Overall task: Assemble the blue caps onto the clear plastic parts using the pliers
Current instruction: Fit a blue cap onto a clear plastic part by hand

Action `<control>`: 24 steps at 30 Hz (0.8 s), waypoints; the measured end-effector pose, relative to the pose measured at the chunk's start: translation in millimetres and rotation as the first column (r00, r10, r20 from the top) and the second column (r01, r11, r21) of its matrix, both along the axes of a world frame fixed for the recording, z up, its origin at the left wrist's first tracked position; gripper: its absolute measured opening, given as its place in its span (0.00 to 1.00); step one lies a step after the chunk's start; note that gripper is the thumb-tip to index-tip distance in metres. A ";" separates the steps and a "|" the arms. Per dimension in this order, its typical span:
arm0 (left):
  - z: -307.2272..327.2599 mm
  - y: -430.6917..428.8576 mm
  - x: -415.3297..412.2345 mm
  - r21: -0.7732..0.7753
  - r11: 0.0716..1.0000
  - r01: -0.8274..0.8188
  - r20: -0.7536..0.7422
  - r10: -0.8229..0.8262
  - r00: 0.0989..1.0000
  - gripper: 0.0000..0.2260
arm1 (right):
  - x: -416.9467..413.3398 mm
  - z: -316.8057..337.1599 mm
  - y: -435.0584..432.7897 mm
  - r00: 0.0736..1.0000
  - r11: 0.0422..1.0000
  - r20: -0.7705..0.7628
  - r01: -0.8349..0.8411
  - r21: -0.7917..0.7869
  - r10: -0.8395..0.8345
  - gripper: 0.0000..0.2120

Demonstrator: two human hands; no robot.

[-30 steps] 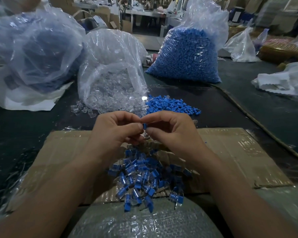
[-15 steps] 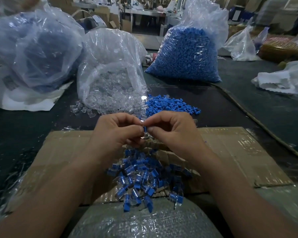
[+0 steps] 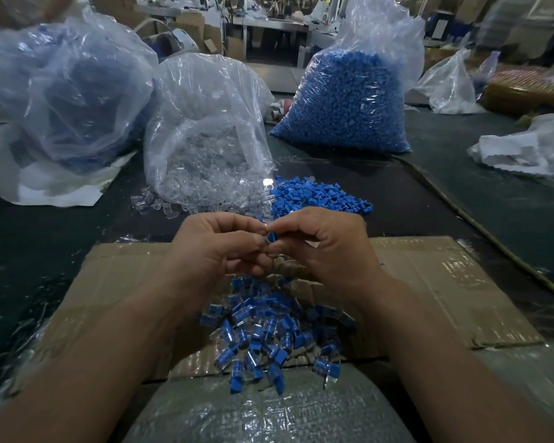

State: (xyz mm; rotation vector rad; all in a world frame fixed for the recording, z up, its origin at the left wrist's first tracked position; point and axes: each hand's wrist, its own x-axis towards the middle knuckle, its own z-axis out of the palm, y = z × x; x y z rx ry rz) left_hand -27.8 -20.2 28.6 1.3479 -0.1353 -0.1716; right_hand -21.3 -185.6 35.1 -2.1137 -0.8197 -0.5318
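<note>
Centrally gripped: blue cap (image 3: 272, 237) pinched between the fingertips of left hand (image 3: 218, 247) and right hand (image 3: 327, 247), both curled round it.
Just below the grip, heap of capped pieces (image 3: 269, 334) on cardboard (image 3: 445, 282); just beyond it, loose blue caps (image 3: 317, 199).

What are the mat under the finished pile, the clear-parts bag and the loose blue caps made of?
Mat: brown corrugated cardboard, matte; creased flaps, ragged edge, shiny tape strips.
Bag: thin clear plastic film, glossy; it wrinkles and glints.
Loose blue caps: probably hard moulded plastic, opaque, dull; identical shapes, even colour.
The held cap, pinched between left hand and right hand, looks alike.
</note>
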 end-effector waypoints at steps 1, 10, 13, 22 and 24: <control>-0.1 0.3 0.2 0.000 1.000 -0.001 0.000 0.001 1.000 0.05 | 0.4 -0.1 -0.3 1.000 1.000 0.004 -0.002 -0.007 0.002 0.11; 0.8 -1.5 -1.0 0.034 0.999 -0.003 0.027 0.002 1.000 0.04 | -0.7 1.7 -0.9 0.997 0.998 0.072 -0.015 -0.068 0.020 0.09; 0.3 -1.4 -1.2 0.055 0.998 0.003 0.037 -0.005 0.999 0.03 | -1.4 2.3 -0.3 0.996 0.996 0.085 -0.018 -0.091 0.025 0.09; -1.1 3.3 3.0 0.031 0.987 -0.160 0.072 0.157 0.985 0.04 | 8.5 21.6 -37.4 0.879 0.958 -0.427 0.099 -0.268 -0.210 0.26; -1.1 4.9 3.9 0.042 0.982 -0.186 0.091 0.181 0.979 0.03 | 9.5 22.5 -44.0 0.815 0.914 -0.520 0.028 -0.406 -0.256 0.33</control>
